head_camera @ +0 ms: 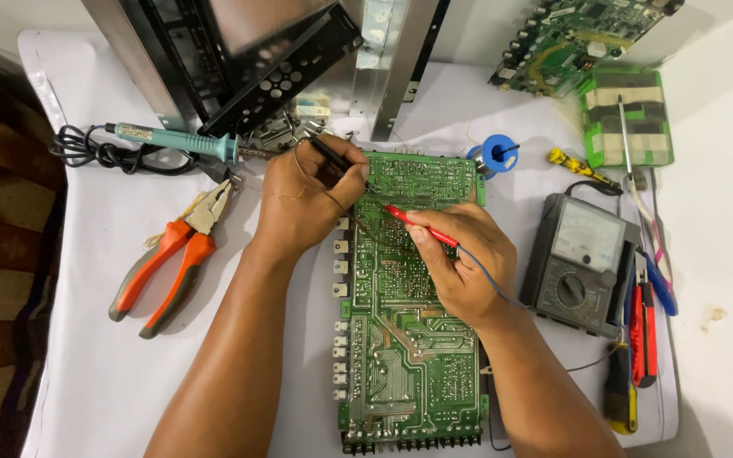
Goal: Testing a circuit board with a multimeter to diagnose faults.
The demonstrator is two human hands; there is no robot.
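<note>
Board: long axis ran toward you. Your left hand gripped the black probe, your right hand the red probe; tips converged at its far end.

Between the left hand and the right hand only bare circuit board lies. Left of the left hand, pliers and a soldering iron break up the open tabletop. A metal chassis blocks the way just beyond it. Right of the right hand a multimeter, screwdrivers and a solder spool crowd the way.
</note>
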